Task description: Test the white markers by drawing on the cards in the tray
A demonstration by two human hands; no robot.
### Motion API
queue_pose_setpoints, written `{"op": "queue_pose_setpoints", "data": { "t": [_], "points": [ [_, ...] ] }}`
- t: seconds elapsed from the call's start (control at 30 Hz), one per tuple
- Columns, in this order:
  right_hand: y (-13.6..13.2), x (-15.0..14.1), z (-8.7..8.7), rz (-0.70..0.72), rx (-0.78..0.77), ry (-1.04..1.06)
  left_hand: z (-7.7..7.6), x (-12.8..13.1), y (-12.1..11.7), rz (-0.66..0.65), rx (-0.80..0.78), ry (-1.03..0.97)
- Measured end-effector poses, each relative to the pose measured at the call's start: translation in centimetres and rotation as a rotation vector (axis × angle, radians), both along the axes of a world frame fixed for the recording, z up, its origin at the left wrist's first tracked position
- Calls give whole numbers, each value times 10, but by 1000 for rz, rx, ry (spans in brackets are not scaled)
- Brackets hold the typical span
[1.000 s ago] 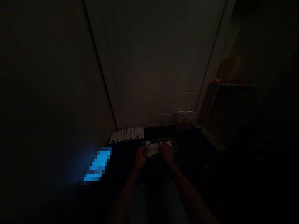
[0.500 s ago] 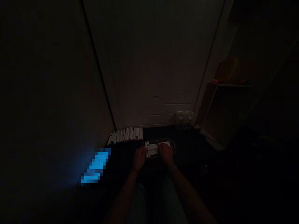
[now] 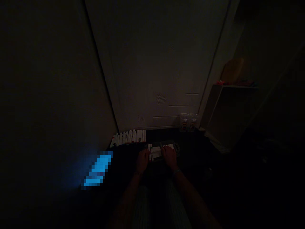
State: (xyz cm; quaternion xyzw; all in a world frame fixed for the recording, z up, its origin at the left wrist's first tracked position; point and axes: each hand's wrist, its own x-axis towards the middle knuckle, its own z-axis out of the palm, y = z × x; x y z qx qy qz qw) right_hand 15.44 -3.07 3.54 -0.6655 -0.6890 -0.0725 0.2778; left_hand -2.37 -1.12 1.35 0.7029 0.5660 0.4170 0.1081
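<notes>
In the dim head view a clear plastic case (image 3: pixel 176 147) lies on a dark surface in front of me, with white markers (image 3: pixel 156 152) inside. My left hand (image 3: pixel 143 160) is at the left end, its fingers closed against a pair of upright-pointing white markers (image 3: pixel 150 152). Over the right half of the case rests my right hand (image 3: pixel 170 156), fingers curled down onto it near a crossbar. The fingertips of both hands are partly hidden and dark.
A row of white markers (image 3: pixel 130 137) lies at the back left. Two clear cases (image 3: pixel 188 122) stand against the wall. A bright pixelated screen (image 3: pixel 100 167) is at the left. A box-like shelf (image 3: pixel 220 108) with an orange item (image 3: pixel 233 70) stands right.
Hands and case stay almost in place. The picture has become slightly darker around the hands.
</notes>
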Motion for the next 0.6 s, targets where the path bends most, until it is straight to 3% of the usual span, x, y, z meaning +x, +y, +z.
{"op": "queue_pose_setpoints", "data": {
  "t": [0.6],
  "points": [
    [1,0,-2,-23,-14,-3,2,0,-3,3,-39,22]
  ]
}}
